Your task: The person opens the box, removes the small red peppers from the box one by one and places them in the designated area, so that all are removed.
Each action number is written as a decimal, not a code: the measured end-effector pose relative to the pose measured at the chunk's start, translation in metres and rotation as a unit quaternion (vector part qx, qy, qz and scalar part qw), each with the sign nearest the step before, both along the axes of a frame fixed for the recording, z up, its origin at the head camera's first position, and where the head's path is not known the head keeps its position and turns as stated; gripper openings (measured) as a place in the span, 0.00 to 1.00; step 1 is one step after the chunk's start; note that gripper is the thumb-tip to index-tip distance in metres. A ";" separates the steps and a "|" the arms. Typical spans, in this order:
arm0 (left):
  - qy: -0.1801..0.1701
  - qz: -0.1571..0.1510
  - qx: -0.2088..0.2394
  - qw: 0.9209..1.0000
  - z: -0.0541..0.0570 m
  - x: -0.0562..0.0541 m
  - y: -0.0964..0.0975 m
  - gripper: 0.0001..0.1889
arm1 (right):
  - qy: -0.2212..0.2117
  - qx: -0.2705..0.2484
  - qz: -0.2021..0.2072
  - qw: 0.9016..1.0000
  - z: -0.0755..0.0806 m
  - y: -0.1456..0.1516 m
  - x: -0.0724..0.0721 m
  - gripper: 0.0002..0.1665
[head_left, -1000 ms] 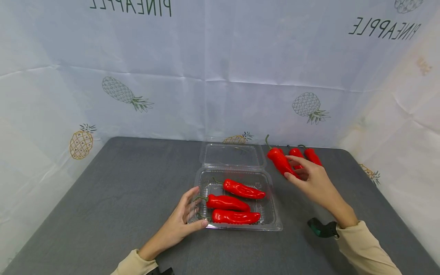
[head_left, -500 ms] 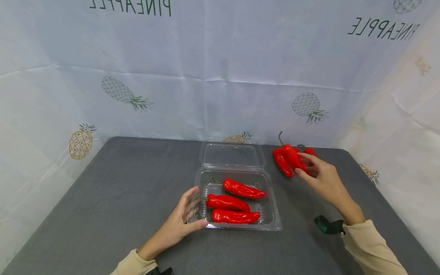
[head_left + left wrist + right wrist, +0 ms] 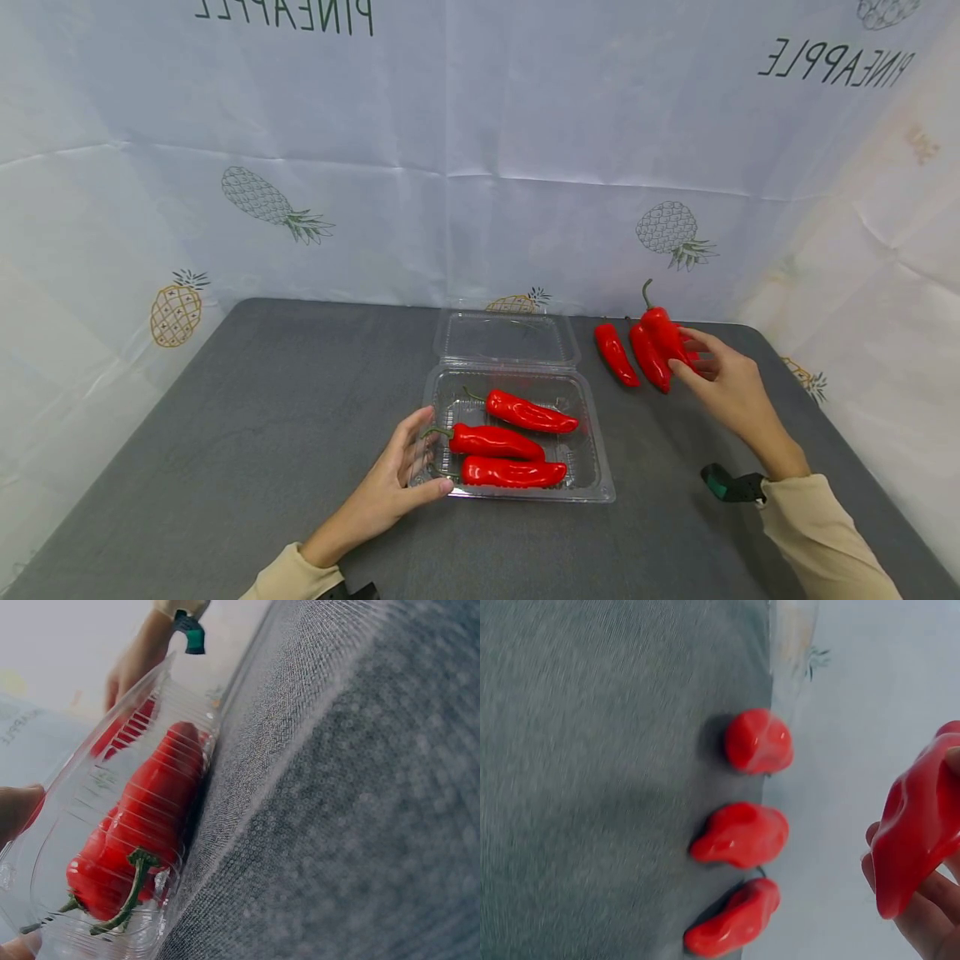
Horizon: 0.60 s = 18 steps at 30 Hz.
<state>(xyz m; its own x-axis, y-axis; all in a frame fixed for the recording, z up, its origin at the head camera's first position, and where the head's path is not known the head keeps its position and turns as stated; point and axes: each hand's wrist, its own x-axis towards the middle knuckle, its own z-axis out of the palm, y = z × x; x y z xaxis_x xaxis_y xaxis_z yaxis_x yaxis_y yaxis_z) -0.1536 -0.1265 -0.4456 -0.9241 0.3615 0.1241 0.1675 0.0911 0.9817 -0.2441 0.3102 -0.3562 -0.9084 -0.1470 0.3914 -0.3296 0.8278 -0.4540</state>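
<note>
In the head view my right hand [image 3: 731, 392] holds a long red pepper [image 3: 658, 329], its green stem pointing up and away, over a row of other peppers at the back right. The right wrist view shows the held pepper [image 3: 919, 817] between thumb and fingers. My left hand [image 3: 382, 492] grips the near left corner of a clear plastic clamshell container [image 3: 606, 475], thumb on the front edge, fingers along the left side. Inside the container lie three red peppers [image 3: 513, 472], stems to the left. Its lid [image 3: 510, 337] is folded back.
Three more red peppers stay on the grey table [image 3: 225, 433]: a left one [image 3: 617, 356], a middle one [image 3: 649, 358], and a right one [image 3: 757, 741] mostly hidden in the head view. A pineapple-print cloth [image 3: 450, 217] hangs behind the table's back edge.
My right hand has moved to the right with the pepper, passing over the row and uncovering the left and middle peppers on the table. My left hand and the container have stayed put.
</note>
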 end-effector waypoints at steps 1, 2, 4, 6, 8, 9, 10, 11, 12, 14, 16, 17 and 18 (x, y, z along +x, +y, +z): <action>0.000 0.000 0.000 1.000 0.000 0.000 0.000 0.47 | 0.000 -0.003 -0.001 1.000 -0.001 0.003 -0.001 0.31; 0.000 0.000 0.000 1.000 0.000 0.000 0.000 0.47 | -0.001 -0.006 -0.001 1.000 -0.002 0.005 -0.002 0.31; 0.000 0.000 -0.001 1.000 0.000 0.000 0.000 0.47 | -0.004 -0.009 -0.005 1.000 -0.003 0.010 -0.003 0.31; 0.000 0.000 -0.001 1.000 0.000 0.000 0.000 0.47 | -0.006 -0.009 -0.012 1.000 -0.004 0.015 -0.004 0.31; 0.000 0.000 -0.002 1.000 0.000 0.000 0.000 0.47 | -0.012 -0.006 -0.021 1.000 -0.005 0.020 -0.006 0.32; 0.001 0.001 -0.002 1.000 0.000 0.000 0.000 0.47 | -0.015 -0.005 -0.026 1.000 -0.005 0.023 -0.007 0.32; 0.001 0.001 -0.001 1.000 0.000 0.000 0.000 0.47 | -0.019 -0.004 -0.031 0.999 -0.005 0.025 -0.008 0.32; 0.000 0.001 -0.002 1.000 0.000 0.000 0.000 0.47 | -0.022 -0.003 -0.036 0.999 -0.006 0.028 -0.009 0.32; -0.001 0.001 -0.003 1.000 0.000 0.000 0.000 0.47 | -0.023 -0.003 -0.040 0.999 -0.007 0.030 -0.010 0.32; -0.004 0.002 -0.004 1.000 0.000 0.000 0.000 0.47 | -0.025 -0.001 -0.047 0.999 -0.008 0.036 -0.012 0.32; -0.008 0.002 -0.007 1.000 0.000 0.000 0.000 0.47 | -0.028 -0.001 -0.054 0.998 -0.010 0.041 -0.014 0.32; -0.011 0.003 -0.008 1.000 0.001 0.000 0.000 0.47 | -0.029 -0.001 -0.057 0.998 -0.011 0.043 -0.015 0.32; -0.014 0.003 -0.009 1.000 0.001 0.000 0.000 0.47 | -0.031 -0.002 -0.060 0.998 -0.012 0.045 -0.016 0.32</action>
